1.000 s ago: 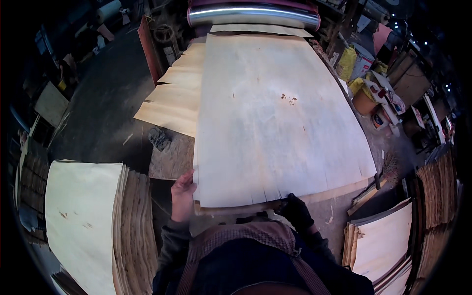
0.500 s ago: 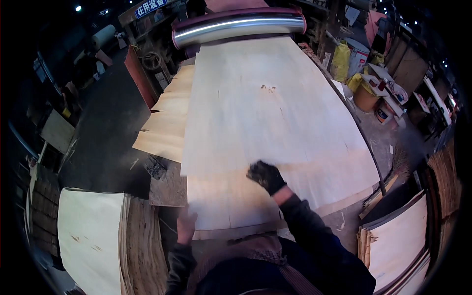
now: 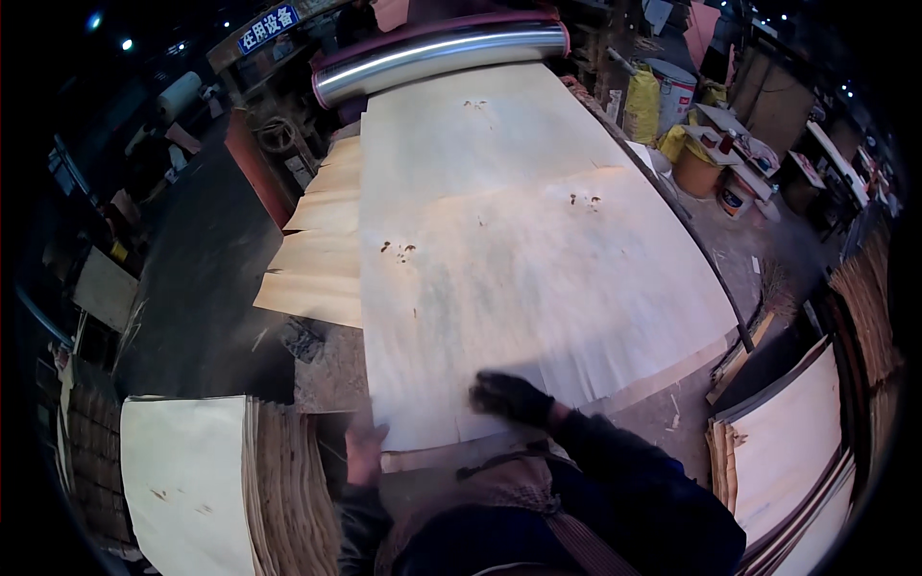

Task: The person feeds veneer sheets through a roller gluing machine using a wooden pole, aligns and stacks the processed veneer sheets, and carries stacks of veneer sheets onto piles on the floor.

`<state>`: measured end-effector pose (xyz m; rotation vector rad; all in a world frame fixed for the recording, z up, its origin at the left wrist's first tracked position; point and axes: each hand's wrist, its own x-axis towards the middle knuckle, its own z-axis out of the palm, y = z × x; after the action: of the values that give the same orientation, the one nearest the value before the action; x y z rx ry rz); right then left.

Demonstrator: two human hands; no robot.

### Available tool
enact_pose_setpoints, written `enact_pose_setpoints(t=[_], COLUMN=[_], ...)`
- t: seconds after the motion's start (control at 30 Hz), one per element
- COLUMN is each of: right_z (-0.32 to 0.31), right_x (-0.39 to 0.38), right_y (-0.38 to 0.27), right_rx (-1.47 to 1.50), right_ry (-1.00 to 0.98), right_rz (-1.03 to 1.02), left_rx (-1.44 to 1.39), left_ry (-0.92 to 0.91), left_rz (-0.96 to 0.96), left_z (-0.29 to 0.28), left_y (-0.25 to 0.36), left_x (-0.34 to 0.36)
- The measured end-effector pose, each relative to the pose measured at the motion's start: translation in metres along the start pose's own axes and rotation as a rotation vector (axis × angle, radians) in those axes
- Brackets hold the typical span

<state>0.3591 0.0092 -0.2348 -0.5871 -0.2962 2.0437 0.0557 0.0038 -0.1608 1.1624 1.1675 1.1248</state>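
Note:
Large pale veneer sheets [image 3: 528,269] with brown knot marks lie overlapping on the bench before me. My right hand [image 3: 509,396], in a black glove, lies on the near part of the top sheet, fingers apart and slightly bent. My left hand [image 3: 365,446], bare, is at the sheet's near left corner; its fingers are smeared by motion. Yellower, torn-edged sheets [image 3: 307,278] stick out along the left. A shiny metal roller [image 3: 442,53] spans the far end. My forearms come in from below.
Veneer stacks stand at lower left [image 3: 182,480] and lower right [image 3: 773,442]. A red board [image 3: 254,168] leans left of the bench beside dark floor [image 3: 192,278]. At right are a drum [image 3: 672,91], yellow sacks [image 3: 642,106] and buckets [image 3: 696,173]. Tall stacks [image 3: 864,307] edge the right.
My right hand moved from the near edge up onto the sheet, then back nearer. Another spotted surface now shows over the lower part of the sheets. The view shifted, showing more beyond the roller.

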Motion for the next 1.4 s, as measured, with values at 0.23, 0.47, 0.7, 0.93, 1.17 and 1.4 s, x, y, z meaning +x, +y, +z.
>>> enact_pose_setpoints(t=[0.23,0.47,0.7,0.93,1.17,1.4], right_z=[0.003,0.012,0.025,-0.005,0.003,-0.003], right_x=[-0.093,-0.133,-0.117,-0.017,0.097,0.130], right_y=[0.039,0.009,0.002,-0.045,-0.123,-0.112], right_rx=[0.327,0.129,0.186,-0.644,0.118,0.220], right_ry=[-0.189,0.184,0.198,0.087,0.147,0.105], right_rz=[0.097,-0.115,-0.122,-0.578,-0.462,-0.452], left_rx=[0.063,-0.217,-0.229,0.584,0.941,0.683], left_ry=[-0.054,-0.008,0.061,0.215,0.157,0.087], left_rz=[-0.010,0.001,0.078,0.023,0.124,0.045], left_z=[0.005,0.008,-0.008,-0.013,0.021,0.001], left_y=[0.056,0.107,0.095,0.006,-0.030,-0.033], left_x=[-0.001,-0.004,0.013,0.019,-0.011,-0.001])
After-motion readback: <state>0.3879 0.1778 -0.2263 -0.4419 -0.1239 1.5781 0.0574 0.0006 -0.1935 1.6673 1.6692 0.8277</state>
